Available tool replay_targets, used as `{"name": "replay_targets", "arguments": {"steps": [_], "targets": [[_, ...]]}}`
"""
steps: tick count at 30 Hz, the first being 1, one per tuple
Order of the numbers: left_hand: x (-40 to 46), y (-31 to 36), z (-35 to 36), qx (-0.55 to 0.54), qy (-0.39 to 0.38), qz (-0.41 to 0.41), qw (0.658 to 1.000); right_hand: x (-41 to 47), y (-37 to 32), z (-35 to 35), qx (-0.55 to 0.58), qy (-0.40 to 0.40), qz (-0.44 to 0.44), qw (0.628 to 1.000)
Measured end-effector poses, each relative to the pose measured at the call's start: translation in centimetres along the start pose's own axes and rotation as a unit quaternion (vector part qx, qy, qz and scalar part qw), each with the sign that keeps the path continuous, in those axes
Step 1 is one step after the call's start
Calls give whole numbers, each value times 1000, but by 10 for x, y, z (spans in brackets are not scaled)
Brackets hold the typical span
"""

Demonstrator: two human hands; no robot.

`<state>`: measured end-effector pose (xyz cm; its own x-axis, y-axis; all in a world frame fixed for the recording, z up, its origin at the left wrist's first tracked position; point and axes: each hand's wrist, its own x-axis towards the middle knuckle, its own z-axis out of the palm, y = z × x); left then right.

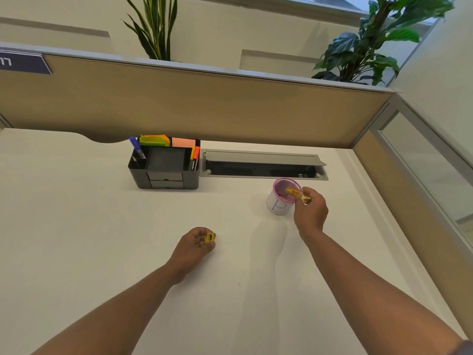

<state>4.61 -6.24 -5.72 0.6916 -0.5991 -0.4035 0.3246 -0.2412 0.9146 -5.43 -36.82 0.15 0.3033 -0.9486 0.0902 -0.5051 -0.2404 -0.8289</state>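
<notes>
White worktop (102, 226), right hand (311, 211) pinching a yellowish scrap (294, 192) over the pink mesh cup (279, 207), left hand (194, 243) gripping a yellow sharpener (210, 237), so I'd centre the scrap before letting go.

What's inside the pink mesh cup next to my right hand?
Low inside the pink mesh cup something orange-pink shows, too blurred to identify. The right hand holds a yellowish clear piece over the rim, covering part of the inside; the white label hides the rest.
</notes>
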Motion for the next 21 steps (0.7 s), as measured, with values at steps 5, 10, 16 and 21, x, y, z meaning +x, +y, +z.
{"name": "replay_targets", "arguments": {"steps": [5,10,16,21], "targets": [[3,-2,0,3,1,2,1000,2,0,1,0,-4,0,1000],[4,-4,0,-1,1,0,1000,0,-5,-1,31,-6,-8,999],[3,-5,-1,0,1,5,1000,5,-15,-3,47,-19,-51,997],[3,-4,-2,-2,1,5,1000,13,-20,1,37,-45,-76,995]]}}
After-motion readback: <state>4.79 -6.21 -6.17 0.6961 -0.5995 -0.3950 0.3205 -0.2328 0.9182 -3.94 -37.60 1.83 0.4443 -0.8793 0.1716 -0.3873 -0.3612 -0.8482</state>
